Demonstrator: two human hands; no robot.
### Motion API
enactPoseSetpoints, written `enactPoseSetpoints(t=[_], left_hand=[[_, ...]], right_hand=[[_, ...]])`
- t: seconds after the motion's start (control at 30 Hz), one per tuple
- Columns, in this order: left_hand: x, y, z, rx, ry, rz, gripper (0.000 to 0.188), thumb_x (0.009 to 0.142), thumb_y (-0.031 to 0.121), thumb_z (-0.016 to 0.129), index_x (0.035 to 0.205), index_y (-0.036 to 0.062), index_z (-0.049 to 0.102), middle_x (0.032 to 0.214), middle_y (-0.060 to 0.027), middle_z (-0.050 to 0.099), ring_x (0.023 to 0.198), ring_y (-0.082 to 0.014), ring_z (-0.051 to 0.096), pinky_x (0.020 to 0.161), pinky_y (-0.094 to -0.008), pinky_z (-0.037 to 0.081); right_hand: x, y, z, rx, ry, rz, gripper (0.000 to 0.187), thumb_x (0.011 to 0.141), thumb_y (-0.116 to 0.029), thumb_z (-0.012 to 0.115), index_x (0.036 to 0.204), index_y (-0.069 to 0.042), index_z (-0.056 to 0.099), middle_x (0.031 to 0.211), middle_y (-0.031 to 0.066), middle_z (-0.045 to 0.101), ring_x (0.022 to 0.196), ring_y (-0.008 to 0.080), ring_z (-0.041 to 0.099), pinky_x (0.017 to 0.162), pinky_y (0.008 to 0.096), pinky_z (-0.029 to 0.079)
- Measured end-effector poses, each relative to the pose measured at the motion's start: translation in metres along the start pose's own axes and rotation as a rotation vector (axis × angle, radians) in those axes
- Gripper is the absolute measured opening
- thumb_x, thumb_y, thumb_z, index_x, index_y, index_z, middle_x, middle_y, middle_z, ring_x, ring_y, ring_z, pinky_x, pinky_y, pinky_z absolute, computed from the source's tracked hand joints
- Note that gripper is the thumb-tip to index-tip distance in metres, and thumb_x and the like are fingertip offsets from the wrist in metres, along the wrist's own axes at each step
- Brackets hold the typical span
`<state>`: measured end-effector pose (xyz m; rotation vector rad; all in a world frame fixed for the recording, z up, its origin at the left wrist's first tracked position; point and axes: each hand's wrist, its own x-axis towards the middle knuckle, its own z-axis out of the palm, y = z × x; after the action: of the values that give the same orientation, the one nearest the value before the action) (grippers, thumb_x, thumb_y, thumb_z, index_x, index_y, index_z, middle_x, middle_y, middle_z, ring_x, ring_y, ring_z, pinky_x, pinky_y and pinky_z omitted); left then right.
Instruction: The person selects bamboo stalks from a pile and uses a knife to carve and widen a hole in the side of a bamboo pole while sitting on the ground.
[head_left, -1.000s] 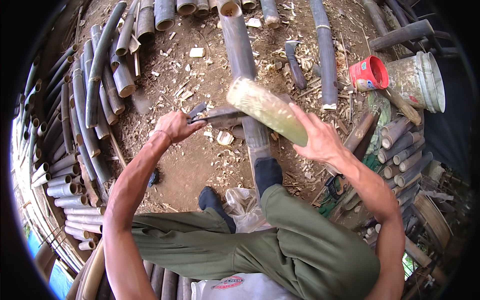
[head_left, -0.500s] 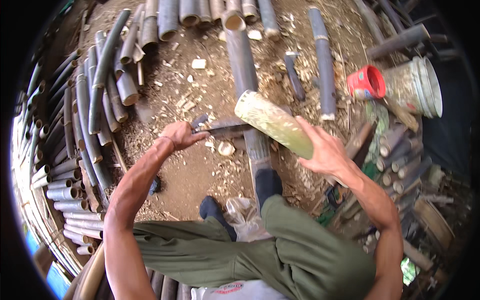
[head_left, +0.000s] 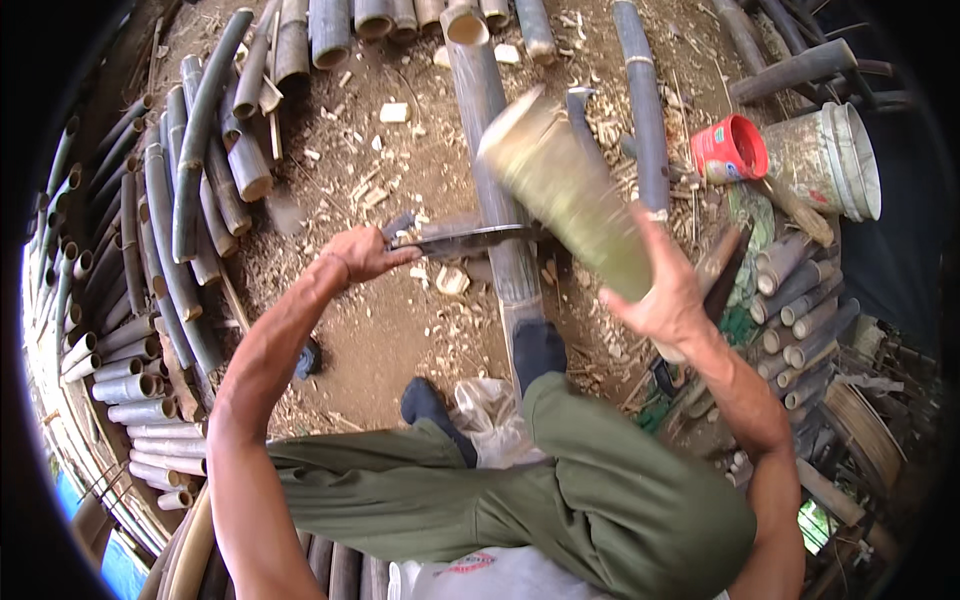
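My left hand (head_left: 362,256) is closed round the handle of a long dark knife (head_left: 470,240), its blade lying crosswise over or against a grey bamboo pole (head_left: 480,120). Whether the edge has bitten into the pole I cannot tell. My right hand (head_left: 665,290) grips the lower end of a short, thick, pale green bamboo piece (head_left: 570,190), thumb on one side and fingers on the other. Its far end is blurred, tilted up to the left above the pole and apart from the blade. My dark-socked foot (head_left: 540,350) rests on the pole's near end.
Bamboo lengths (head_left: 205,140) are piled on the left, with more along the back. A hatchet-like tool (head_left: 582,125) lies beyond the green piece. At right stand a red container (head_left: 715,150), a whitish bucket (head_left: 820,165) and stacked bamboo (head_left: 800,300). Chips litter the dirt floor.
My right hand has moved the green bamboo piece up and to the right, off the pole and knife. The blade now shows more fully, while my left hand has shifted only slightly.
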<state>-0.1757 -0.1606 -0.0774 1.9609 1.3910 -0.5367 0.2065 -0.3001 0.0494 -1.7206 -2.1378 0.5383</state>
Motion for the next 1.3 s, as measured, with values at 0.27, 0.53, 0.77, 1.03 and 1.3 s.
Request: enactPoseSetpoints(t=[0.27,0.53,0.77,1.03,1.3], left_hand=[[-0.007,0.008,0.011,-0.003,-0.128,0.126,0.078,0.077,0.084,0.047,0.1,0.0105,0.063,0.057,-0.0041,0.052,0.05,-0.0151,0.051,0.052,-0.038,0.048],[0.012,0.057,-0.096,0.476,-0.048,0.138,0.069,0.077,0.081,0.052,0.056,0.0152,0.051,0.049,0.0077,0.034,0.042,-0.0059,0.029,0.037,-0.0267,0.023],[-0.052,0.031,0.019,-0.033,0.316,0.037,0.054,0.082,0.066,0.063,0.077,0.0127,0.065,0.053,0.0001,0.05,0.044,-0.012,0.044,0.042,-0.0349,0.039],[-0.092,0.039,0.105,-0.002,0.373,0.068,0.019,0.077,0.024,0.067,0.085,0.0075,0.065,0.087,-0.0094,0.059,0.076,-0.0333,0.064,0.067,-0.046,0.052],[-0.088,0.035,0.108,0.039,0.289,0.103,0.016,0.073,0.019,0.067,0.083,0.0076,0.063,0.085,-0.0096,0.059,0.075,-0.0335,0.065,0.066,-0.0462,0.053]], right_hand=[[-0.035,0.014,0.025,-0.138,-0.387,0.121,0.102,0.067,-0.022,0.079,0.151,-0.014,0.024,0.107,0.0193,0.056,0.093,0.0382,0.065,0.085,0.0479,0.057],[-0.013,0.005,-0.036,0.522,0.207,0.183,0.078,0.071,-0.018,0.077,0.135,0.002,0.037,0.116,0.0135,0.056,0.105,0.0223,0.057,0.095,0.0353,0.045],[-0.051,0.018,-0.02,0.652,0.223,0.273,0.079,0.069,-0.02,0.078,0.135,-0.001,0.039,0.119,0.0096,0.054,0.107,0.0196,0.053,0.096,0.0337,0.042],[-0.058,0.027,-0.015,0.596,0.079,0.294,0.084,0.069,-0.014,0.079,0.139,0.001,0.035,0.123,0.0116,0.055,0.112,0.0197,0.053,0.1,0.034,0.041],[-0.054,0.032,-0.013,0.601,0.067,0.285,0.085,0.069,-0.014,0.08,0.14,0.001,0.035,0.124,0.0123,0.055,0.113,0.0205,0.054,0.1,0.0345,0.042]])
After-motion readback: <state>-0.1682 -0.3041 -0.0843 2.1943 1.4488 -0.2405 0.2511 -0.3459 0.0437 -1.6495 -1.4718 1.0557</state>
